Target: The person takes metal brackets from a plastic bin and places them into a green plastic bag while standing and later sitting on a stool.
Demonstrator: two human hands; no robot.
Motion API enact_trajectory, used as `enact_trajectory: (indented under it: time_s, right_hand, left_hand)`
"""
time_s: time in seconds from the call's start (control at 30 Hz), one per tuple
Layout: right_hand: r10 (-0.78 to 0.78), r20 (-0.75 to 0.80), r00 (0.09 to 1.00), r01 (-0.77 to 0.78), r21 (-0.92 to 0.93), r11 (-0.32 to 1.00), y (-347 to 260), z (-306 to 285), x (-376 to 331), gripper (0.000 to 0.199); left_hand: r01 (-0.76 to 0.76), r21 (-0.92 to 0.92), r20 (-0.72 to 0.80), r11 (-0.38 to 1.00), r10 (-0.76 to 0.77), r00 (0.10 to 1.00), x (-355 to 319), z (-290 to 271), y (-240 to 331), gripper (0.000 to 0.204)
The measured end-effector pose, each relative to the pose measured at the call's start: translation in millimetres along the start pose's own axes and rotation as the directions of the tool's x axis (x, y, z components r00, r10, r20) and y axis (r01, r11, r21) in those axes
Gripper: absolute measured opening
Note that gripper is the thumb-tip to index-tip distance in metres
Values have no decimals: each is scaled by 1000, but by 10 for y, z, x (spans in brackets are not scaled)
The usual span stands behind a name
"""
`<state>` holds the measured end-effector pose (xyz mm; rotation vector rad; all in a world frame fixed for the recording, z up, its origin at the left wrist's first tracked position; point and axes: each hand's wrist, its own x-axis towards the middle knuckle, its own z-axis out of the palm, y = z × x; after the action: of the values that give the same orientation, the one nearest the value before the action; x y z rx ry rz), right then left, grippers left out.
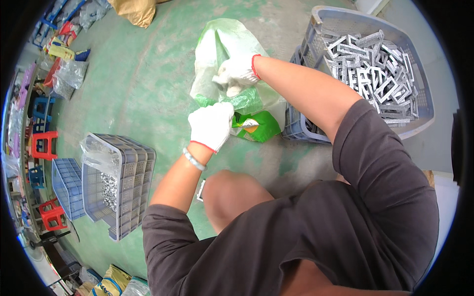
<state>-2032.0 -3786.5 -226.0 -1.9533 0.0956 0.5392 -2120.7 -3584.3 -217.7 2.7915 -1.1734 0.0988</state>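
The left hand (211,126) pinches the rim of the green plastic bag (227,64) on the floor while the right hand (236,74), fingers curled inside, could tear the thin film.

workshop floor: crates (118,182) of metal parts (375,69)

Gloved left hand (211,126) and right hand (236,74) on green plastic bag (222,42), beside grey crate (323,29).

A grey crate (395,64) of pale metal frames (375,69) is sitting at two o'clock; another grey crate (126,177) is lying at eight, probably holding small metal parts; red stools (45,144) are standing at nine.
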Motion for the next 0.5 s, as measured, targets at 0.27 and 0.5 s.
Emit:
enact_trajectory:
  time_s: [0.27, 0.5]
  right_hand:
    - [17, 718, 696, 718, -696, -9, -528, -573, -556, 29]
    - [-286, 73, 955, 116, -984, 136, -688, -796, -1282, 30]
  left_hand:
    - [-119, -91, -390, 989, 74, 918, 101, -561, -13, 14]
    - [-172, -184, -158, 968, 143, 977, 476, -1263, 507, 23]
